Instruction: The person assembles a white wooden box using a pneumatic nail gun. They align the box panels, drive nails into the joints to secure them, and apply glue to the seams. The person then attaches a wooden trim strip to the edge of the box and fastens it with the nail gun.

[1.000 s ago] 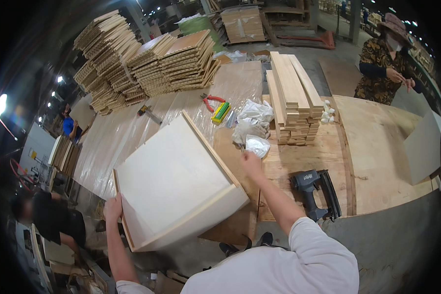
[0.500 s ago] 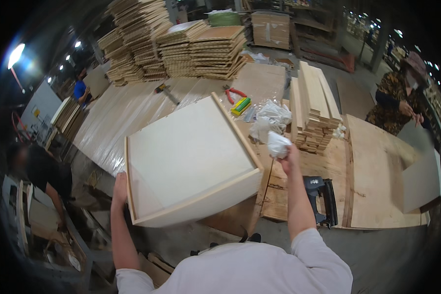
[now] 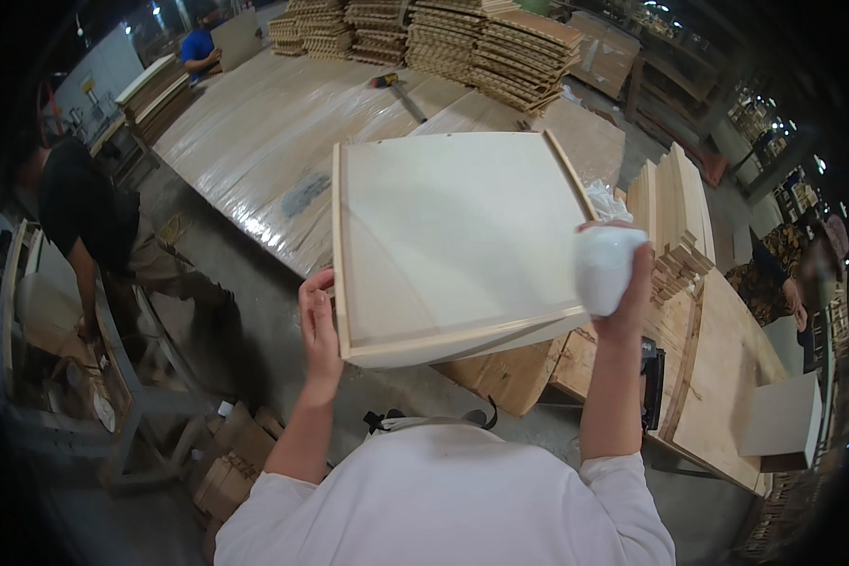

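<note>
A pale wooden drawer box [image 3: 453, 236], with raised edge strips around a flat panel, lies tilted in front of me, its near end past the table edge. My left hand [image 3: 319, 316] is at its left side, fingers curled against the side wall; part of the grip is hidden. My right hand [image 3: 632, 292] is wrapped around a white plastic bottle [image 3: 606, 269], raised over the drawer's right near corner. The bottle's tip is out of sight.
A film-covered stack of boards [image 3: 245, 160] spreads behind the drawer, with a hammer-like tool [image 3: 401, 97] on it. Wooden strips [image 3: 674, 203] are piled on the right bench, near a partly hidden black nail gun [image 3: 653, 382]. Co-workers stand left [image 3: 85, 203] and right [image 3: 781, 269].
My right hand has lifted the bottle from beside the strips to the drawer's near right corner. The drawer has turned slightly. My view has shifted, so everything sits differently.
</note>
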